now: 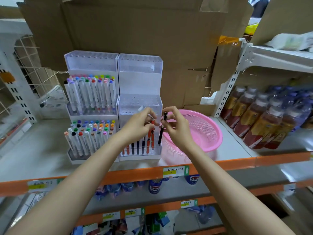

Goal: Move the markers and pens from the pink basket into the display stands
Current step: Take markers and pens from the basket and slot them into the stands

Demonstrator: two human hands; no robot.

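Observation:
Two clear tiered display stands sit on the shelf. The left stand [91, 65] holds many colour-capped markers on its lower tiers. The right stand [140, 65] has several pens in its bottom tier. My right hand [176, 126] pinches a black pen [161, 131] upright over the right end of that tier. My left hand [140, 124] holds a few pens, one orange [152, 131], just left of it. The pink basket [208, 131] stands right of the stands; I see nothing in it.
Cardboard sheets back the shelf. Wrapped drink bottles [264, 119] fill the right section behind a white upright. An orange shelf edge [118, 177] with price labels runs in front. Cans and packets sit on lower shelves. A wire rack stands at the left.

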